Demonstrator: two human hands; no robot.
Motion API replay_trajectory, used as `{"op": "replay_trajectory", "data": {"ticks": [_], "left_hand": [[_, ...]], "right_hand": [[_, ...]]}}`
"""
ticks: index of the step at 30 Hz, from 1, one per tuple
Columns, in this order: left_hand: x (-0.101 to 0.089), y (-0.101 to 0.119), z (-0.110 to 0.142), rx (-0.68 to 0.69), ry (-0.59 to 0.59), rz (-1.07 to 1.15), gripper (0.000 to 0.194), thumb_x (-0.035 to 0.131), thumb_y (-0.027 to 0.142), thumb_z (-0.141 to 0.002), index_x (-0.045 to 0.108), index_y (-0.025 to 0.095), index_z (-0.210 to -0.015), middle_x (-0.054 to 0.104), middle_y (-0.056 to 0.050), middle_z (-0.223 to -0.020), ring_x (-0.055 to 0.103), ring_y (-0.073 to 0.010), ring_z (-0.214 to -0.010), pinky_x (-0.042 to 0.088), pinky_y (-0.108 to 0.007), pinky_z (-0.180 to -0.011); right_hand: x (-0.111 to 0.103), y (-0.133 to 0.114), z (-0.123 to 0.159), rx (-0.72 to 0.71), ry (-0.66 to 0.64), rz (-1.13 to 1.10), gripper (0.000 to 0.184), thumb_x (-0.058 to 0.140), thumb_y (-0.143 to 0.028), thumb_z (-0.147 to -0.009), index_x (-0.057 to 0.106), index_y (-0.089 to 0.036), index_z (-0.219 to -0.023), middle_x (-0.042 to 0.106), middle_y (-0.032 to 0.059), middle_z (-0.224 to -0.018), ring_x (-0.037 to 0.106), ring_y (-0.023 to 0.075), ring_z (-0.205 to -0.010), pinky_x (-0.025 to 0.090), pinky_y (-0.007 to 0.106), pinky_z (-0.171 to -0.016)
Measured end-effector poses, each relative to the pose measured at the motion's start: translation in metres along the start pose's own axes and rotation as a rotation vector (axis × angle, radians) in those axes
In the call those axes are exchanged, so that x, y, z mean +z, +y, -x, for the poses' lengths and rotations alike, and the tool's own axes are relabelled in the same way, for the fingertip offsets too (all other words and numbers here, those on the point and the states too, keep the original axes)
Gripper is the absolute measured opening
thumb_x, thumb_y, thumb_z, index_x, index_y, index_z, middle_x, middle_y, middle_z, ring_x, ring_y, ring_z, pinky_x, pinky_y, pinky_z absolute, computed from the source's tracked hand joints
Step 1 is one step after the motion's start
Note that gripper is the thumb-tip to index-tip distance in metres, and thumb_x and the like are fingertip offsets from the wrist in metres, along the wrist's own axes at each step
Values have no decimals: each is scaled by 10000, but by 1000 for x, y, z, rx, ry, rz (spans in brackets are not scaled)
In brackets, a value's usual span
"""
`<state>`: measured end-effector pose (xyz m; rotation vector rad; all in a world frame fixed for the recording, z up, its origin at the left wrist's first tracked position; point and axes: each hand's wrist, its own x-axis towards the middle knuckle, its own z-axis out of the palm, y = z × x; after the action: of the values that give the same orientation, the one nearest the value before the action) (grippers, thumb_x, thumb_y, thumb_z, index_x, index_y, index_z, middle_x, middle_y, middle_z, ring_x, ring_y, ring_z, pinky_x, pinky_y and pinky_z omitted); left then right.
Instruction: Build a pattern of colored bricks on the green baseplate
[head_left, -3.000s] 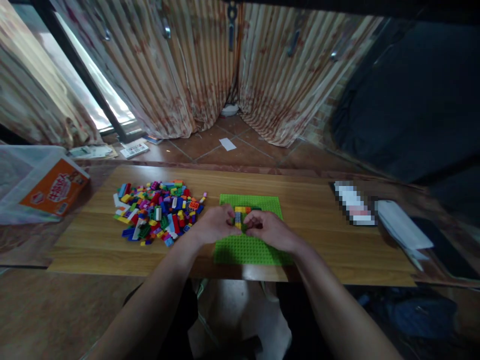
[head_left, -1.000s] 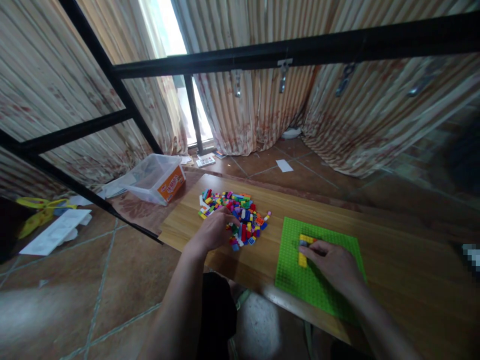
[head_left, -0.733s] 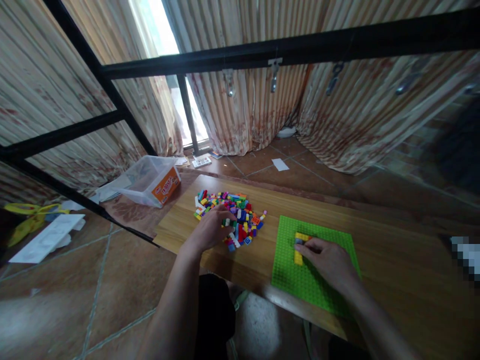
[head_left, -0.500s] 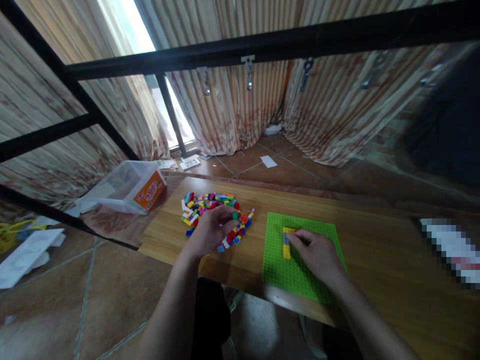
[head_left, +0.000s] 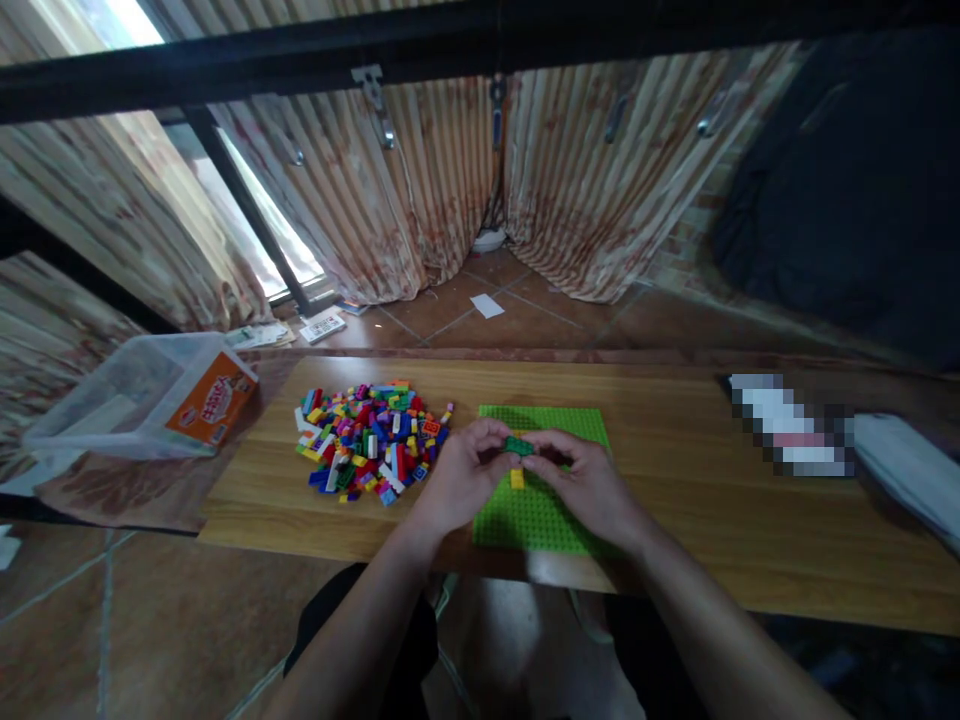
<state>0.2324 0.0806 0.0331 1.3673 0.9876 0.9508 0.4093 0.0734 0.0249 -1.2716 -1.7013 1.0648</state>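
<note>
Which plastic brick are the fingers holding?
The dark green plastic brick, held between the left hand and the right hand over the bright green studded baseplate; the multicoloured bricks in the pile aren't held.

From my view, bare wood on the counter leaves a wide lane right of the green baseplate, as far as the pixelated item. To the left, I have only a narrow strip before the loose brick pile; beyond it, the plastic bin blocks.
</note>
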Motion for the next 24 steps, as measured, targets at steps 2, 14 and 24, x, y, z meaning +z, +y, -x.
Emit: {"op": "replay_trajectory", "data": {"ticks": [2,14,24], "left_hand": [[0,-1,-2,10,-23,-64,170,630,193,-790,584,145,-947,664,-39,-875,618,-134,-806,481,-252,-758],[-15,-17,-4,-72,-66,-586,187,533,276,-816,647,129,-804,620,-10,-705,560,-130,-653,390,-228,-581],[-4,-18,-7,-145,-33,-667,227,586,342,-799,658,142,-879,638,-4,-696,571,-130,-624,371,-235,-560]], "right_hand": [[-9,3,0,-1,-9,13,237,597,-354,-839,694,-235,-1020,693,27,-911,617,182,-839,474,331,-781],[-29,18,14,62,-155,398,204,705,-205,-755,736,-244,-953,640,21,-896,589,159,-811,424,309,-743],[-22,13,13,52,-161,522,221,719,-247,-773,736,-260,-993,637,25,-958,604,184,-887,433,330,-788]]}}
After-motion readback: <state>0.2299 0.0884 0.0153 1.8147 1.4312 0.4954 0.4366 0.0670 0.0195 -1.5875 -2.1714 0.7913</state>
